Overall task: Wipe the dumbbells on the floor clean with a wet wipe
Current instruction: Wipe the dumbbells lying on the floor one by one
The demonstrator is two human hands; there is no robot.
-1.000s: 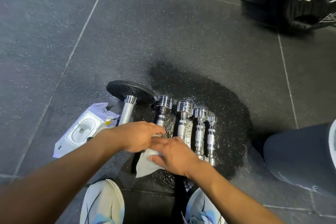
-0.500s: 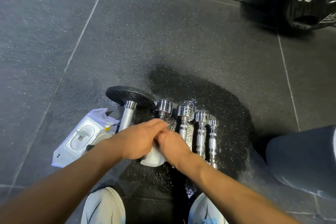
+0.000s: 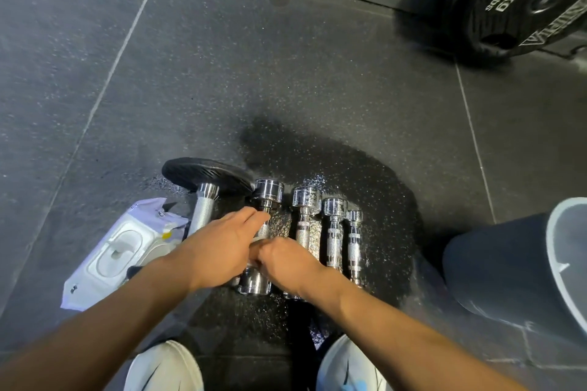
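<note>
Item: largest chrome dumbbell (image 3: 266, 197), left in the floor row. Left hand (image 3: 222, 247) and right hand (image 3: 287, 262) now curl round its handle; wet wipe (image 3: 258, 239), lately trailing, nearly hidden between. Wiping underway.

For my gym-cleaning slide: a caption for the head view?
Both hands, left hand and right hand, work on the largest chrome dumbbell on the wet floor.

Both hands cover the largest dumbbell (image 3: 266, 197) handle; the wet wipe (image 3: 258, 240) between them barely shows, perhaps bunched.
</note>
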